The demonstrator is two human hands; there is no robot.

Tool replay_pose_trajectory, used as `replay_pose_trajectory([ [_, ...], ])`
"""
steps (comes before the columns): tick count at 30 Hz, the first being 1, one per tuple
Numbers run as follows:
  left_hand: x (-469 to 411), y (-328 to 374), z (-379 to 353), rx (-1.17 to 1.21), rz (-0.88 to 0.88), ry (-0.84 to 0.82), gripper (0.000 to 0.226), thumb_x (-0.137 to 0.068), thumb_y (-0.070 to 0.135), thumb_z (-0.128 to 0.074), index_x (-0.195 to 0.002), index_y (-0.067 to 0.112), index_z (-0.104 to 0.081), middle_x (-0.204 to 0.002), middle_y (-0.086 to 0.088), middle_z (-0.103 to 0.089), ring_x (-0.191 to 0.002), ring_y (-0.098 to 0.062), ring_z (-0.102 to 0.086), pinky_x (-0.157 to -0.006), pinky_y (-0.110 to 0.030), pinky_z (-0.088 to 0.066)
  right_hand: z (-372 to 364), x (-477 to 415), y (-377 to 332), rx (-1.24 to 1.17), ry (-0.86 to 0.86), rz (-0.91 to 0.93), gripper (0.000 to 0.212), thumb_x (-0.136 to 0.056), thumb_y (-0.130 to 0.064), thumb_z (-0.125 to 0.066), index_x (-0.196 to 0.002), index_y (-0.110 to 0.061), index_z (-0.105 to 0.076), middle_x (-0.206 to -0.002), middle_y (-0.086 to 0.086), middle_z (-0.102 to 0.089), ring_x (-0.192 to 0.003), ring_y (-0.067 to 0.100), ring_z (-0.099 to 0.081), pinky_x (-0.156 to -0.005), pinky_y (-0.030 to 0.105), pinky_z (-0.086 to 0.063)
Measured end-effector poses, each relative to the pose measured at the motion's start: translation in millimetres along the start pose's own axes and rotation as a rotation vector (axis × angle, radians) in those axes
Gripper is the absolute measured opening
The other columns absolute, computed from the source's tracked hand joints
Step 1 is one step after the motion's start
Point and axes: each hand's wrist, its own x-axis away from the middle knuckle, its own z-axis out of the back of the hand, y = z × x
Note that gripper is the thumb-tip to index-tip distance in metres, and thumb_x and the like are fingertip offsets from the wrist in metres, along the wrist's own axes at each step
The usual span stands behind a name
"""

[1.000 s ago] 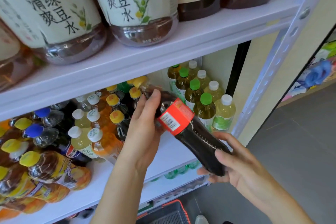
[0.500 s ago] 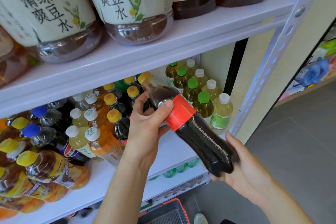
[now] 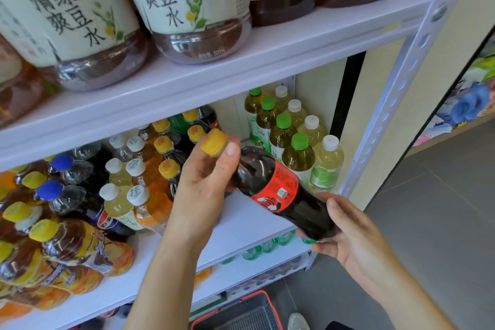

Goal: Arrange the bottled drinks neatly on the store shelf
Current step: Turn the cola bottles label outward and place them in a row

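Dark plastic cola bottle w/ red label, yellow cap, tilted just in front of white metal shelf. Left hand fingers clamp neck; right hand fingers cup base. Prob. full: heavy, slick, stiff-ish. Grip neck + base.

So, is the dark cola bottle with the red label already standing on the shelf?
No, the cola bottle is tilted in the air, the left hand gripping its neck and the right hand holding its base.
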Motion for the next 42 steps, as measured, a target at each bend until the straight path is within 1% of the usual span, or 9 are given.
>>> replay_pose_trajectory([
  [5,5.7,11.2,9.3,-0.148,-0.07,-0.177,0.029,-0.077,0.042,-0.072,-0.104,0.035,-0.067,-0.091,0.001,-0.069,-0.085,-0.012,-0.065,-0.065,-0.026,-0.052,-1.3,-2.6,5.1,0.083,0.038,-0.029,0.043,-0.082,-0.045,-0.053,-0.111,-0.015,-0.065,-0.096,0.02,-0.074,-0.069,0.04,-0.072,-0.045,0.029,-0.054],
  [11,10.9,19.1,13.9,-0.163,-0.115,-0.222,0.053,-0.069,0.038,-0.085,-0.116,0.032,-0.06,-0.097,-0.016,-0.058,-0.085,-0.055,-0.051,-0.07,-0.069,-0.046,0.4,-9.4,0.6,0.317,0.036,-0.157,0.041,-0.103,-0.042,-0.039,-0.102,-0.011,-0.066,-0.08,0.022,-0.073,-0.05,0.033,-0.066,-0.039,0.026,-0.048],
  [16,14.5,20.3,17.8,-0.245,-0.134,-0.169,0.05,-0.065,0.052,-0.085,-0.106,0.032,-0.065,-0.094,-0.01,-0.062,-0.078,-0.048,-0.054,-0.062,-0.062,-0.051,-1.1,-12.1,1.8,0.583,-0.073,-0.241,0.049,-0.104,-0.045,-0.031,-0.098,-0.009,-0.065,-0.076,0.016,-0.073,-0.051,0.028,-0.063,-0.047,0.031,-0.052],
  [21,23.0,18.5,17.6,-0.547,-0.141,-0.007,0.039,-0.064,0.053,-0.078,-0.098,0.041,-0.062,-0.089,0.007,-0.066,-0.074,-0.023,-0.062,-0.066,-0.035,-0.054,-5.1,-23.2,1.9,0.552,-0.068,-0.067,0.028,-0.101,-0.043,-0.041,-0.125,-0.036,-0.055,-0.116,-0.014,-0.064,-0.093,0.007,-0.07,-0.079,0.031,-0.06],
  [25,27.9,19.7,18.4,-0.717,-0.15,0.028,0.039,-0.063,0.054,-0.069,-0.1,0.044,-0.06,-0.089,0.017,-0.069,-0.082,-0.007,-0.067,-0.068,-0.027,-0.054,-4.6,-27.6,-4.0,0.886,-0.051,0.015,0.033,-0.098,-0.042,-0.048,-0.131,-0.038,-0.049,-0.114,-0.007,-0.065,-0.104,0.014,-0.063,-0.095,0.043,-0.052],
  [33,9.5,-10.7,11.9,-1.071,-0.345,0.102,0.034,-0.078,0.013,-0.082,-0.108,0.018,-0.067,-0.088,0.006,-0.069,-0.071,-0.019,-0.061,-0.057,-0.034,-0.05,-14.8,-33.7,-33.0,1.309,0.219,0.856,0.034,-0.085,-0.011,-0.066,-0.119,-0.014,-0.062,-0.109,0.002,-0.06,-0.102,0.021,-0.054,-0.082,0.025,-0.04],
  [35,-0.5,-25.1,4.6,-1.006,-0.288,0.146,0.032,-0.081,0.007,-0.077,-0.109,0.018,-0.067,-0.093,0.005,-0.068,-0.078,-0.007,-0.06,-0.064,-0.031,-0.048,-18.3,-43.2,-44.9,1.394,0.224,0.936,0.041,-0.081,-0.007,-0.069,-0.121,-0.01,-0.06,-0.114,0.009,-0.059,-0.103,0.027,-0.051,-0.087,0.03,-0.04],
  [39,-28.7,-49.9,-13.6,-0.913,-0.281,0.247,0.032,-0.082,-0.005,-0.069,-0.109,0.014,-0.066,-0.096,0.005,-0.065,-0.08,0.036,-0.041,-0.065,0.002,-0.033,-24.4,-65.0,-56.8,1.563,0.186,0.954,0.045,-0.08,-0.013,-0.072,-0.124,-0.009,-0.061,-0.118,0.013,-0.06,-0.103,0.036,-0.054,-0.082,0.047,-0.05],
  [42,-59.7,-61.7,-22.3,-0.927,-0.29,0.277,0.033,-0.083,-0.006,-0.064,-0.111,0.01,-0.065,-0.097,0.004,-0.061,-0.081,0.03,-0.044,-0.061,-0.006,-0.032,-24.2,-79.7,-60.7,1.6,0.145,0.93,0.043,-0.08,-0.016,-0.075,-0.121,-0.009,-0.064,-0.116,0.012,-0.063,-0.104,0.036,-0.055,-0.083,0.048,-0.05],
])
